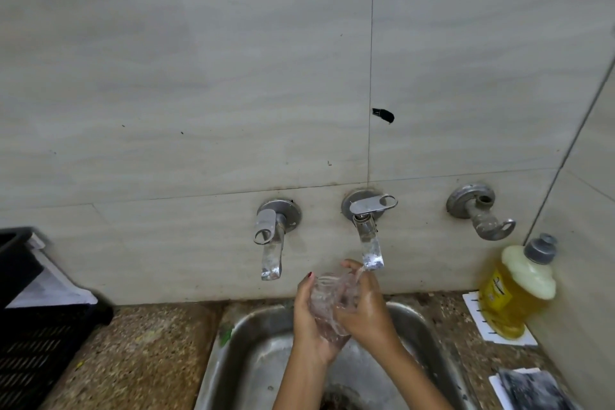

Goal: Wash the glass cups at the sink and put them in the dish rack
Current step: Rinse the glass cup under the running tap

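**Glass cup held under the centre tap, above the sink**

Head view. The clear glass cup (327, 304) is located in the lower centre of the frame, above the steel sink (233, 339) and just below the spout of the centre tap (368, 245). The cup is tilted, with its mouth towards the spout. A thin stream of water (359, 276) is discharged from the spout onto the cup's upper edge.

The cup is gripped from the left by the left hand (307, 323). Its fingers are curled under and round the lower body of the cup, and the thumb is raised along the side. The upper part of the cup is gripped from the right by the right hand (364, 309). Its fingers are wrapped over the rim area, and one finger is arched up just beside the spout. Both hands are wet.

A second tap (270, 243) is mounted on the tiled wall (199, 76) to the left of the centre tap, and a third fitting (479, 215) to the right. A black mark (383, 115) is seen on the wall above the centre tap.

A black slatted rack (36, 336) is placed on the speckled counter (143, 353) at the left edge of the frame, well apart from the cup, with a white sheet (53, 286) lying on it. A bottle of yellow liquid (514, 293) with a grey cap is placed at the right edge, on a white card (499, 336).
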Motion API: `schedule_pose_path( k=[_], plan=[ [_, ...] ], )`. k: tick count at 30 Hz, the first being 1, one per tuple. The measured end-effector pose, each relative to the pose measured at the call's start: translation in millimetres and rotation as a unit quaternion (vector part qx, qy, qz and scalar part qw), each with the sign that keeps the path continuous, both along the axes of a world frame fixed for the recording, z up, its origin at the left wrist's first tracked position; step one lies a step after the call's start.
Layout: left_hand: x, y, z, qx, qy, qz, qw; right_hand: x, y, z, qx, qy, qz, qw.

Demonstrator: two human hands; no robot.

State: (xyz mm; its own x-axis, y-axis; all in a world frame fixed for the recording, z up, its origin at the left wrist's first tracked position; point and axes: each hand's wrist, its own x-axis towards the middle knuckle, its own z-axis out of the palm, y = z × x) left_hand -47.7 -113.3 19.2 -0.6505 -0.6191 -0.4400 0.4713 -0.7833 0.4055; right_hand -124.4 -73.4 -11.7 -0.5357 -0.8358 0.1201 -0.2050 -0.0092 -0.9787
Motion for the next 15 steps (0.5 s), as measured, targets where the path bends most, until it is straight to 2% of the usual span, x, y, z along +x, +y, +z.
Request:
schedule_pose_path(
  k=[2,5,6,7,8,9,10,11,12,13,14,15],
  plan=[
    [-1.3,-1.8,-6.4,0.000,0.006,0.016,1.000,-9.1,6.3,-2.7,0.011,0.068,0.002,0.998],
    [-3.8,-10.7,-20.4,-0.007,-0.024,0.057,0.998,-19.3,18.4,-13.1,-0.032,0.185,-0.109,0.976],
    [-4.9,-11.8,-20.9,-0.015,-0.033,0.061,0.997,-20.0,21.7,-15.7,-0.050,0.220,-0.117,0.967],
    [-6.5,-13.6,-23.6,-0.034,-0.051,0.073,0.995,-16.6,23.8,-16.7,-0.067,0.221,-0.104,0.967],
    [-8.1,-13.4,-24.6,-0.061,-0.065,0.080,0.993,-11.3,24.4,-15.0,-0.078,0.184,-0.081,0.976],
    [-10.6,-11.2,-24.1,-0.089,-0.093,0.090,0.988,-4.3,23.0,-12.7,-0.081,0.065,-0.053,0.993],
    [-13.0,-7.9,-21.8,-0.112,-0.120,0.090,0.982,1.6,20.6,-9.5,-0.100,-0.124,-0.037,0.987],
    [-15.1,-5.6,-20.9,-0.144,-0.157,0.097,0.972,4.2,17.4,-6.9,-0.123,-0.343,-0.012,0.931],
    [-15.9,-4.0,-19.9,-0.186,-0.203,0.114,0.954,5.6,16.8,-2.4,-0.135,-0.511,0.013,0.849],
    [-16.0,-4.7,-19.5,-0.242,-0.246,0.132,0.929,4.0,17.8,1.1,-0.138,-0.583,0.033,0.800],
    [-15.3,-5.8,-17.4,-0.302,-0.274,0.143,0.902,1.4,17.0,5.1,-0.130,-0.608,0.046,0.782],
    [-13.9,-8.7,-17.6,-0.358,-0.287,0.140,0.877,-2.0,16.6,9.5,-0.126,-0.612,0.055,0.779]
  ],
)
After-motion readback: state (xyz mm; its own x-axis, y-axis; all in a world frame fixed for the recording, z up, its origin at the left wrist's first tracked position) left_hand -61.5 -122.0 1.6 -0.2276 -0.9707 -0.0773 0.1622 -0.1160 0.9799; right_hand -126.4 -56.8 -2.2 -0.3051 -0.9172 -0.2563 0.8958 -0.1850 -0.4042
